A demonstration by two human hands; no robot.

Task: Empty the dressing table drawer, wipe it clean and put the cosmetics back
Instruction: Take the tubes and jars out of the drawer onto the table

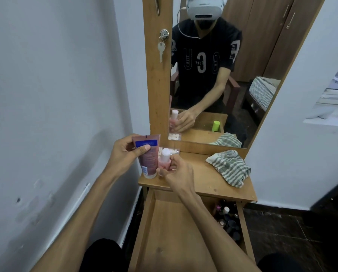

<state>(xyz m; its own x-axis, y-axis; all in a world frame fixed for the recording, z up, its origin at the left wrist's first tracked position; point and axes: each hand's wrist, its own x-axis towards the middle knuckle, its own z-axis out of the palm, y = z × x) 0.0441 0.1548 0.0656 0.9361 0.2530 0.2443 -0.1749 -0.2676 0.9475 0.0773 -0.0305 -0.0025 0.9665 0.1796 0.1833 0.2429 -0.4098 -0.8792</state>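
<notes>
My left hand (125,152) grips a brownish-pink tube (148,158) with a blue label near its crimped top; the tube stands cap down at the front left corner of the dressing table top (203,179). Right beside it, my right hand (176,169) holds a small pink bottle (164,160) with a white cap, upright on the top. Below, the wooden drawer (174,228) is pulled out. Several dark bottles and jars (228,222) crowd its right back corner; the rest of its floor is bare wood.
A green-and-white striped cloth (229,167) lies crumpled on the right of the table top. A small clear packet (173,151) lies against the mirror (223,75). A key (161,49) hangs from the lock on the wooden frame. A white wall stands close on the left.
</notes>
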